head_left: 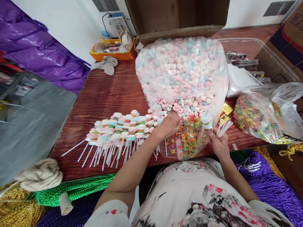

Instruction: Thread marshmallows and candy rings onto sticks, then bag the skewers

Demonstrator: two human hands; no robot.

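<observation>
The left hand (170,124) is reaching into the small bag of ring candies (187,138), fingers curled down among the colourful loops; can't tell if it's actually pinching one. The right hand (219,142) is gripping a bundle of white sticks (224,127), one already carrying a stack of candy (205,121) on top. That bag is sitting at the near edge of the worktop (106,91), right in front of the big bag of pastel candies (182,72). Finished skewers (118,132) are lying fanned out just to the left. Another bag of rings (257,116) is sitting off to the right.
</observation>
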